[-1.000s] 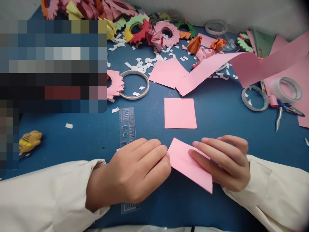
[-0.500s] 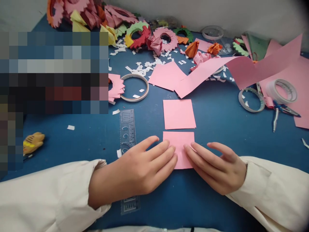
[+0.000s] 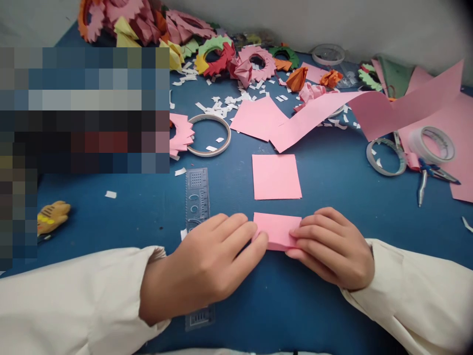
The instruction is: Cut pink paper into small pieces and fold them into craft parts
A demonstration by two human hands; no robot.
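Observation:
A small sheet of pink paper (image 3: 278, 229) is bent over between my hands, its near edge curled and a little raised. My left hand (image 3: 218, 256) grips its left end with the fingers closed; the thumb is hidden. At the right end my right hand (image 3: 334, 249) pinches the paper between thumb and fingers. Just beyond lies a square of pink paper (image 3: 277, 176), flat on the table, apart from both hands. Under my left hand runs a clear plastic ruler (image 3: 197, 197), its middle covered.
A roll of tape (image 3: 228, 140) lies left of a long curling pink strip (image 3: 321, 111). To the right are another tape roll (image 3: 433, 144) and a drawing compass (image 3: 423, 185). Folded paper rings (image 3: 254, 61) and white scraps spread along the back of the blue table (image 3: 281, 305).
The near pink sheet was lying flat under my fingertips and is now bent to a narrower shape. My fingers have moved out to its ends and closed on them.

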